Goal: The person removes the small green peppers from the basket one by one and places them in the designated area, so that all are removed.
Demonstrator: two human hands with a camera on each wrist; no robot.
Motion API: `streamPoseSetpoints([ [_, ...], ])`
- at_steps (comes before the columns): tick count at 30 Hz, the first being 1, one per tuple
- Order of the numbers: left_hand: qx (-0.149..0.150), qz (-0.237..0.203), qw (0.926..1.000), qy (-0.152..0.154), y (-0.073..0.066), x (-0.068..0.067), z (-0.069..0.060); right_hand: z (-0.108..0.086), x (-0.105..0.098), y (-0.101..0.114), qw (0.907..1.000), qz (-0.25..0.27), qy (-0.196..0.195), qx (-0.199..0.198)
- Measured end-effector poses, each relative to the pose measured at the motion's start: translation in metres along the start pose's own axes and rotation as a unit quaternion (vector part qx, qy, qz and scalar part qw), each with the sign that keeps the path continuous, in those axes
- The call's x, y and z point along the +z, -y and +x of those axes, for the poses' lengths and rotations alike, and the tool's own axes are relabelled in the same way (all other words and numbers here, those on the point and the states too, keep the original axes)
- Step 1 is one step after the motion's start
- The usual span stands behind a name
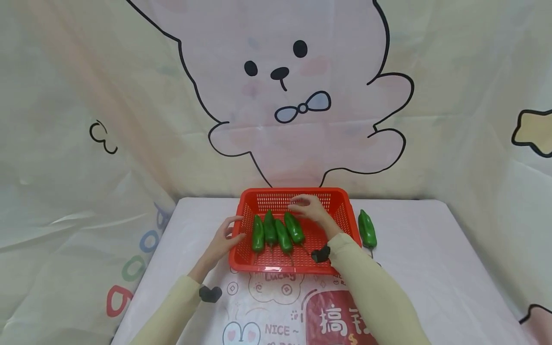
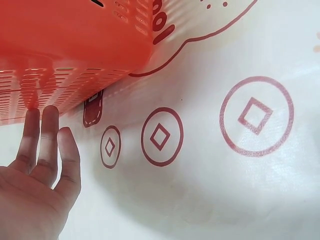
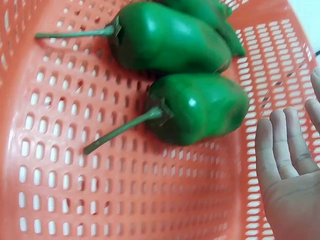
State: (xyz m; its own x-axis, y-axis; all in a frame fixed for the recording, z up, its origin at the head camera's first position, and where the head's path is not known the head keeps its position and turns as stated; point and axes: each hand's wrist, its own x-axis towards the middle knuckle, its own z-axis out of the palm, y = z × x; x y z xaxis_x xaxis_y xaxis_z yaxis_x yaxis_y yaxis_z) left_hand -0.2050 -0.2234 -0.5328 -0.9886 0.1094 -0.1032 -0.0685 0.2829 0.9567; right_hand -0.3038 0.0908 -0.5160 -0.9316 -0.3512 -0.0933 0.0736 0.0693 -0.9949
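Observation:
Several green peppers (image 1: pixel 282 235) lie side by side in a red plastic basket (image 1: pixel 267 269), stems toward the near side. My left hand (image 1: pixel 222 242) is at the basket's left wall, fingers extended; in the left wrist view the fingertips of the left hand (image 2: pixel 42 155) meet the basket's outer side (image 2: pixel 75 40). Over the back right part of the basket is my right hand (image 1: pixel 311 211), holding nothing, just beyond the rightmost pepper. The right wrist view shows the right hand (image 3: pixel 292 175) with straight fingers, apart from the nearest pepper (image 3: pixel 200 107).
One more green pepper (image 1: pixel 367 230) lies on the table outside the basket, to its right. The white tablecloth (image 1: pixel 431 268) has printed drawings and lettering in front of the basket. A cartoon-printed curtain (image 1: pixel 302 143) hangs behind and at the sides.

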Motion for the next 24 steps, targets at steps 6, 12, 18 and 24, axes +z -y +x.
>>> streamPoseSetpoints([
  [6,0.0,0.001,1.0,-0.005,-0.001,0.002,0.0,-0.004,-0.01,-0.014,0.9988,-0.04,-0.012,0.026],
  [12,-0.002,0.0,1.0,-0.001,0.001,0.001,0.001,-0.008,-0.014,-0.022,0.9949,-0.098,0.003,0.026],
  [18,-0.004,-0.004,1.0,0.002,0.002,0.0,0.002,-0.008,-0.012,-0.029,0.9922,-0.119,0.024,0.026],
  [24,-0.007,-0.002,1.0,0.001,0.002,0.0,0.002,-0.007,-0.008,-0.029,0.9912,-0.118,0.041,0.044],
])
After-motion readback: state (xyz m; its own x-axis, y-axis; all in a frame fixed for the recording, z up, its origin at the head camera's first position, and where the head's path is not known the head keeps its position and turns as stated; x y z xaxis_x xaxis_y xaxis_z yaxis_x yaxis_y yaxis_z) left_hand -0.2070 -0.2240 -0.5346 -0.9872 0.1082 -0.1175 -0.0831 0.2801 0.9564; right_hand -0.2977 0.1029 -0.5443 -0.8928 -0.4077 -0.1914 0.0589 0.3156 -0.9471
